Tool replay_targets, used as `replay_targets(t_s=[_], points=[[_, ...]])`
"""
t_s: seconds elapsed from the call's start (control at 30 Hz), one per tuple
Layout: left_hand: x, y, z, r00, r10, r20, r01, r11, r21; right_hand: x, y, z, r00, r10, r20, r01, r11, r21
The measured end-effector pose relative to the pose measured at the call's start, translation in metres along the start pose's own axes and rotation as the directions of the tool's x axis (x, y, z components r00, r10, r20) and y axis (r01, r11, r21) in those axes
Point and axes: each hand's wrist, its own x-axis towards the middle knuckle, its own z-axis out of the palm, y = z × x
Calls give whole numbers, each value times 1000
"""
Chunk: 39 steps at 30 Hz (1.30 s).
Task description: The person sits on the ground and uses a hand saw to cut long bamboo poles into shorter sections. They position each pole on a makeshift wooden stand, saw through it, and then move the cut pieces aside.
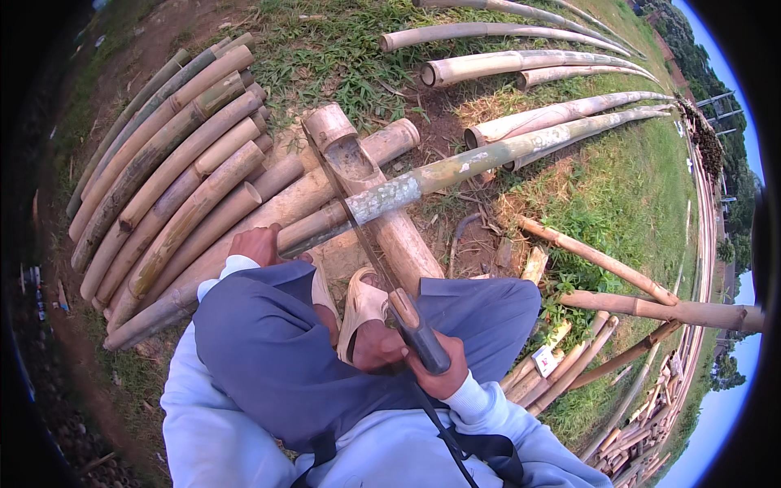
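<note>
My right hand point(443, 363) is closed around the dark-tipped wooden handle point(416, 329) of a handsaw. Its long thin blade point(355, 224) slants away to the upper left and crosses a bamboo pole point(455, 173), touching or just beside it. My left hand point(257, 244) is closed on the near left end of that pole, fingers partly hidden. The pole rests across a thick bamboo support point(399, 236), whose upper end has a cut-out notch. Another thick bamboo length point(236, 252) lies beneath. My sandalled feet point(364, 305) are close to the blade.
Cut bamboo lengths point(163, 175) lie side by side at left. Long poles point(521, 61) stretch over the grass at upper right. A bamboo frame point(651, 309) stands at right, with shorter pieces point(561, 370) below it and a pile of bamboo point(647, 423) beyond.
</note>
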Motion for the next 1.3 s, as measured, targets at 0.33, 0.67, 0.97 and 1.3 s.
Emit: replay_targets(t_s=[0.33, 0.67, 0.97, 1.3], points=[[8, 13, -2, 997, 68, -46, -69, 998, -10, 77, 29, 26, 972, -188, -143, 181, 982, -62], [3, 4, 6, 998, 59, -25, -59, 998, -10, -63, -19, -30, 991, 133, 19, -128, 980, -153], [2, 2, -4, 997, 54, -50, -54, 999, -5, 37, 7, 14, 996, 28, -84, -33, 998, -52], [9, 4, 10, 998, 50, -50, -49, 999, 3, 39, 10, 4, 997, -42, -64, 38, 997, -69]])
